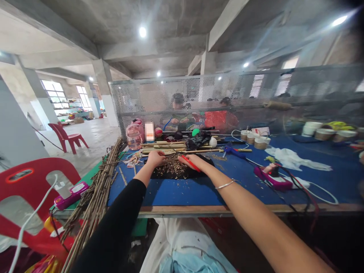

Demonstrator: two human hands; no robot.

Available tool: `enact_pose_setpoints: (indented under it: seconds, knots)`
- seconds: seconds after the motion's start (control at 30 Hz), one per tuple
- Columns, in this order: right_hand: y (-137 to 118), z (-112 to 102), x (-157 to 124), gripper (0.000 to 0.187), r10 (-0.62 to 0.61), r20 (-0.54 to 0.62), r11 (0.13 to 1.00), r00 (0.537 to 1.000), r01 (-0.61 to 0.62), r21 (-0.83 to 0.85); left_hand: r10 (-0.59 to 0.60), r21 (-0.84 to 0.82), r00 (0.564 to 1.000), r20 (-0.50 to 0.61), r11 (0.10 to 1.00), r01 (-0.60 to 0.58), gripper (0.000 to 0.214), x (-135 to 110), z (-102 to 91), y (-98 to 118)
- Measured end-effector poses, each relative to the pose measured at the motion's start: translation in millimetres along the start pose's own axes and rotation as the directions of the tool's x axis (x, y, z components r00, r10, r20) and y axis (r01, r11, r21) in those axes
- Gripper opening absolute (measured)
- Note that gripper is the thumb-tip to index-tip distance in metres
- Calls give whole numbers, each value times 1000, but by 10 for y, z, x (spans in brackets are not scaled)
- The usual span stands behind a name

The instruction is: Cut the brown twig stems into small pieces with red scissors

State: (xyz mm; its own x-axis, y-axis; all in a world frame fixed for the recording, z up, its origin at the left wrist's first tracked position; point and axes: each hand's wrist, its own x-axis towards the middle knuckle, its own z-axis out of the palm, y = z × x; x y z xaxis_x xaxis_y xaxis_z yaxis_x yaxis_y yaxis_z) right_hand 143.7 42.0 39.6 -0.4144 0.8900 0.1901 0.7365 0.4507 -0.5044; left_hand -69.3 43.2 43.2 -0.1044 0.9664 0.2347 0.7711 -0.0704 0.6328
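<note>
My left hand (155, 157), in a black sleeve, is closed at the left end of some thin brown twigs (171, 160). My right hand (193, 160), with a bangle on the wrist, is closed around a red-handled tool (191, 163) whose working end is hard to make out. Both hands are over a black cloth (155, 175) strewn with short cut bits of twig (178, 170). Just beyond the hands, thicker pale sticks (170, 145) lie across the blue tabletop (182, 193).
A long bundle of sticks (98, 197) leans over the table's left edge. To the right are a blue glue gun (234, 152), a purple power strip (273, 179) with cords, white plastic (295, 159) and tubs (261, 142). A perforated screen (136, 98) stands behind, with a person (182, 115) beyond it.
</note>
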Motion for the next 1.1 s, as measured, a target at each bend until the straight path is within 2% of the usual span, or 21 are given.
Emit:
enact_pose_setpoints:
  seconds: [0.03, 0.1, 0.17, 0.23, 0.3, 0.43, 0.57, 0.67, 0.73, 0.8, 0.87, 0.93, 1.03, 1.1]
  knots:
    - [45, -33, 39, 63, -5, -29, 999, 1000, 6, 44, 68, 143, 996, 60, 987, -76, 17, 76, -74, -18]
    - [139, -87, 91, 61, -20, -101, 990, 995, 34, 135, 171, 365, 963, 210, 900, -239, 16, 197, -175, -60]
    - [241, -127, 112, 60, -19, -147, 975, 989, 51, 215, 243, 488, 906, 347, 778, -396, 20, 282, -209, -106]
    - [355, -154, 112, 58, -21, -160, 965, 987, 62, 256, 254, 533, 864, 435, 701, -474, 24, 344, -195, -156]
    - [473, -167, 100, 56, -33, -173, 964, 984, 77, 254, 222, 531, 844, 488, 692, -489, 25, 399, -163, -208]
    - [661, -160, 42, 51, -49, -206, 974, 977, 92, 206, 208, 455, 816, 539, 744, -489, 21, 509, -136, -296]
    - [710, -167, -45, 49, 3, -239, 987, 971, 36, 158, 248, 381, 812, 528, 785, -488, 22, 593, -186, -355]
    - [697, -179, -92, 48, 5, -273, 987, 962, 40, 157, 229, 335, 811, 539, 825, -455, 24, 613, -213, -391]
    - [690, -177, -106, 47, 16, -289, 987, 957, 31, 158, 195, 310, 800, 567, 849, -427, 33, 602, -211, -410]
    - [681, -169, -114, 47, 24, -282, 986, 959, 24, 164, 164, 312, 790, 591, 856, -411, 52, 579, -202, -419]
    - [665, -161, -121, 46, 27, -261, 984, 965, 21, 180, 154, 330, 794, 588, 851, -409, 60, 562, -202, -423]
    - [640, -159, -129, 45, 33, -236, 979, 971, 16, 201, 170, 324, 798, 578, 850, -416, 50, 565, -218, -429]
    - [602, -162, -142, 43, 43, -203, 972, 978, 6, 234, 221, 278, 778, 588, 848, -451, 28, 613, -261, -461]
    - [588, -162, -148, 43, 47, -194, 969, 980, 2, 246, 254, 243, 767, 589, 849, -469, 26, 655, -284, -493]
